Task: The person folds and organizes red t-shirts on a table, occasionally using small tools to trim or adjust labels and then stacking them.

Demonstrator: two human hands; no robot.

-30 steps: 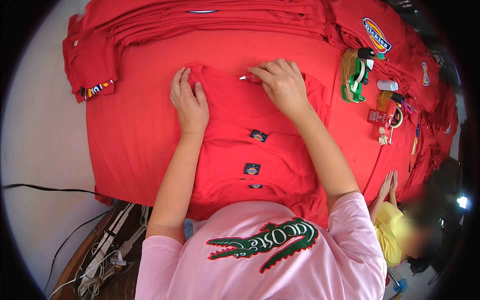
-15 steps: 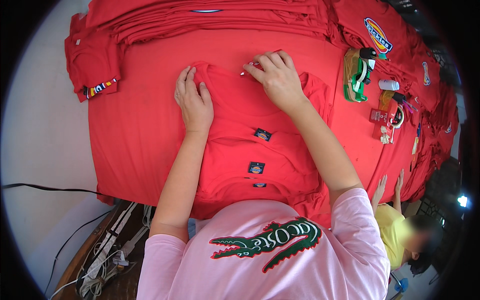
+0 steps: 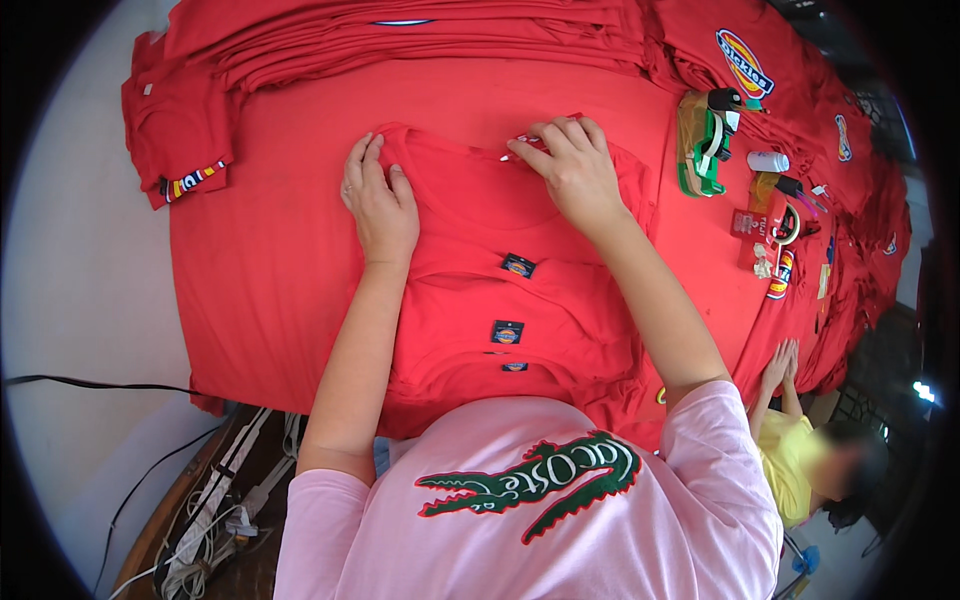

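A red T-shirt (image 3: pixel 480 190) lies spread before me, its wide neckline facing up. My left hand (image 3: pixel 385 205) rests on the shirt's left shoulder edge, fingers stretched and thumb apart, holding nothing. At the right side of the neckline my right hand (image 3: pixel 578 172) is closed around a small red tool (image 3: pixel 518 141) with a pale tip. Most of that tool is hidden by the fingers, so its kind is unclear. Closer to my body, more red shirts overlap, with dark neck labels (image 3: pixel 507 332) showing.
Folded red shirts (image 3: pixel 400 40) line the far side, and another folded one (image 3: pixel 180 130) sits far left. On the right are a green tape dispenser (image 3: pixel 702 145), a white spool (image 3: pixel 767 161) and a tape roll (image 3: pixel 787 224). A co-worker's hands (image 3: pixel 782 365) touch red fabric; cables (image 3: pixel 215 510) hang lower left.
My right hand has slid slightly right and nearer along the neckline with the small tool. The left hand stays on the shoulder edge. The co-worker's hands have come together.
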